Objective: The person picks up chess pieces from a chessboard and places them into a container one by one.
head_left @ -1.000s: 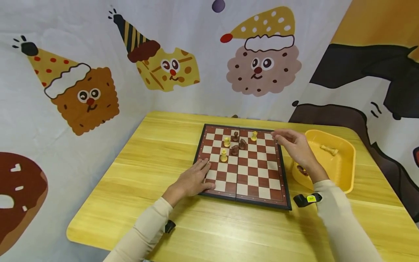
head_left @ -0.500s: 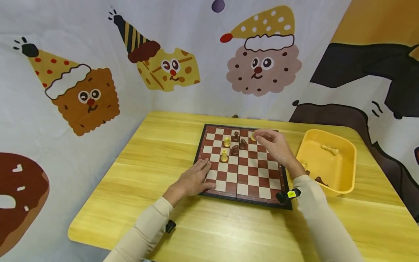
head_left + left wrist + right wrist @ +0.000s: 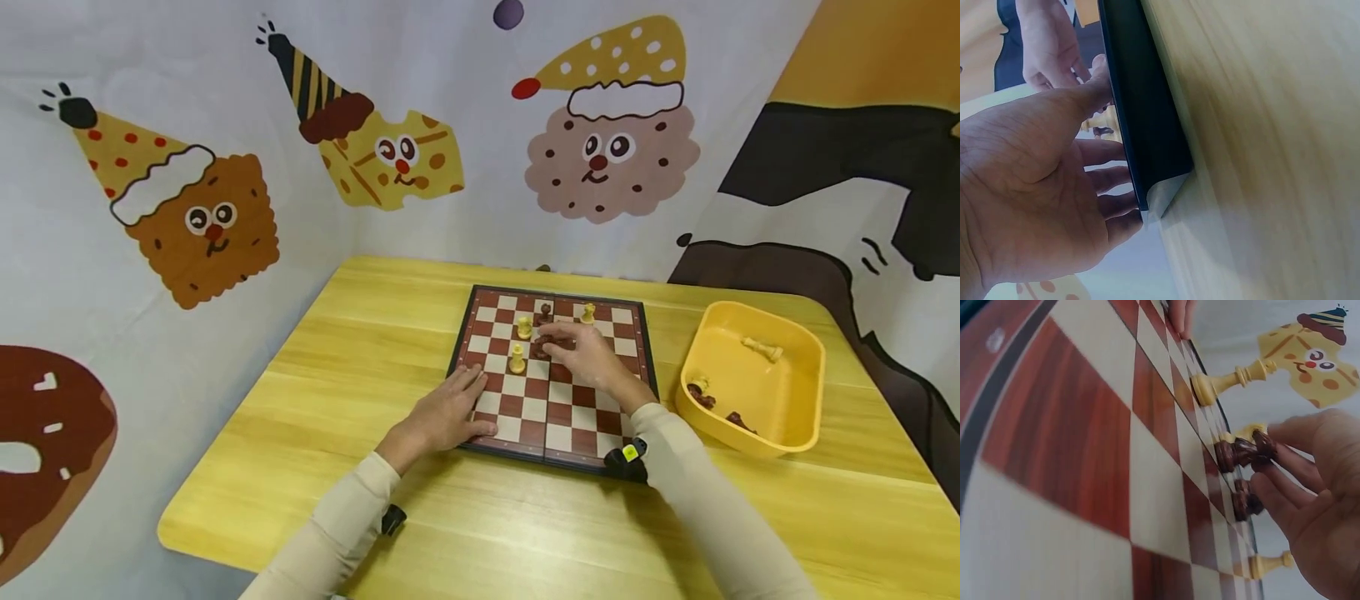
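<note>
A chessboard with red-brown and cream squares lies on the table. My left hand rests on its left edge, fingers extended over the rim. Above the board's middle, my right hand pinches the head of a dark brown chess knight between thumb and fingertips; the knight's base appears on the board. A second dark piece stands just beyond, partly hidden by the hand. Nearby are an upright light king, a light knight, a dark piece and another light piece.
A yellow plastic bin sits right of the board. Inside lie a light chess piece and several others along its left side. The wooden table meets a cartoon-printed cloth at the back.
My right hand has moved left from beside the bin, past the far light piece, to the dark knight in the middle. My left hand stays on the board's edge.
</note>
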Motion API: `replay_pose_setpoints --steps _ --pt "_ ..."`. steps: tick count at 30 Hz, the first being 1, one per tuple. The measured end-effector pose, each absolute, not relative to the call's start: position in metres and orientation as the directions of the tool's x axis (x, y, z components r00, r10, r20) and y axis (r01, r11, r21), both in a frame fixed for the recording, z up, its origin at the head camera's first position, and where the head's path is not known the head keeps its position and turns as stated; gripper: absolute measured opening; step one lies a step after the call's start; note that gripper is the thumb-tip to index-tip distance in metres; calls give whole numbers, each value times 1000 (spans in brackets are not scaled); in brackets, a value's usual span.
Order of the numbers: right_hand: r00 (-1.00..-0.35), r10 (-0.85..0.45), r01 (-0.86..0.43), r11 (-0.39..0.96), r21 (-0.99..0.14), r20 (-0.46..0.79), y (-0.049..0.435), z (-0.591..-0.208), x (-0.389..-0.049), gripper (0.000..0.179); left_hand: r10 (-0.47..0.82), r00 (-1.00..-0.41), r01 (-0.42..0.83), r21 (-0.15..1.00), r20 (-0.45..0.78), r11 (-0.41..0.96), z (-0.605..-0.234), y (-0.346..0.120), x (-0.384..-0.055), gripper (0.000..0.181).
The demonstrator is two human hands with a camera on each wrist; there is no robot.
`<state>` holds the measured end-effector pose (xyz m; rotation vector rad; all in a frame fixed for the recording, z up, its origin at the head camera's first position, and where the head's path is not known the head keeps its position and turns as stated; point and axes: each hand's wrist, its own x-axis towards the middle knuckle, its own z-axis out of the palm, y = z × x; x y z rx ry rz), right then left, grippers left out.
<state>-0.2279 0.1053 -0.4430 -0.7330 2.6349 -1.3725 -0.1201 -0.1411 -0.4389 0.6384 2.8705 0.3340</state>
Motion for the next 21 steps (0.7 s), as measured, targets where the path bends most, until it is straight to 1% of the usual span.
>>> replay_pose_setpoints --steps 7,10,16,21 --pt "-891 -433 -349 457 -818 138 102 -449 -234 27 446 -888 409 252 -111 877 -436 -140 -124 83" --pt "-893 -426 -356 465 -811 147 99 -452 -234 27 440 -890 400 261 -118 879 -436 -141 -123 82" --pt "-895 -395 -402 505 -764 209 98 -458 -234 26 439 -890 398 262 -122 879 -437 -142 -122 81" --pt "-908 -367 -376 498 -782 203 100 -456 -230 28 440 -886 395 261 -144 881 -440 -140 -122 82"
